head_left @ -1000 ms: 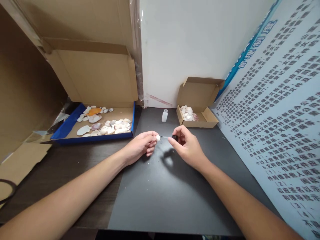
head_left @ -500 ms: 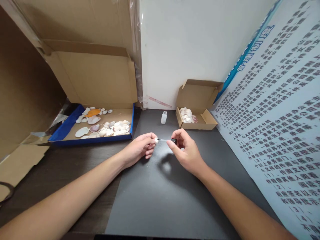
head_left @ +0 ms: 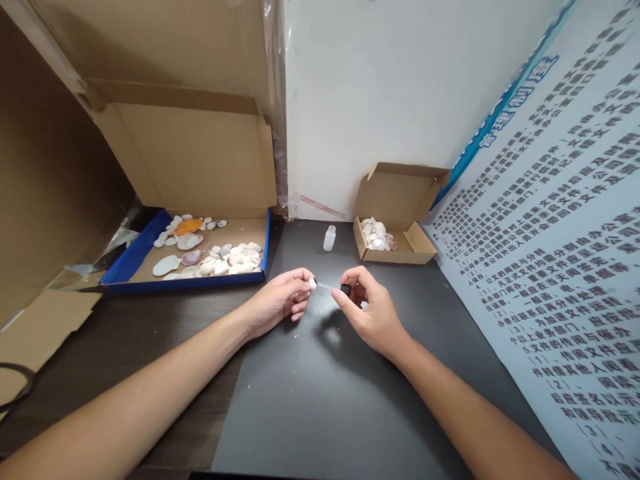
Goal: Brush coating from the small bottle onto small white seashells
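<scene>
Between the thumb and forefinger of my left hand (head_left: 285, 295) is a small white seashell (head_left: 313, 283). My right hand (head_left: 367, 307) pinches the black cap of a thin brush (head_left: 345, 290). The pale stem of that brush points left, and its dark tip is at the shell's upper edge; whether it touches I cannot tell. Beyond both hands a small frosted bottle (head_left: 329, 239) stands upright with its neck uncapped.
At the left lies an open cardboard box with blue sides (head_left: 186, 287), holding several shells. A smaller open box (head_left: 400, 257) with shells stands at the back right. White board (head_left: 325, 120) and a printed poster (head_left: 560, 267) border the dark mat (head_left: 300, 413).
My right hand has lowered and tilted the brush, so its cap end sits lower than before. My left hand keeps the shell in nearly the same place. The view has shifted slightly.
</scene>
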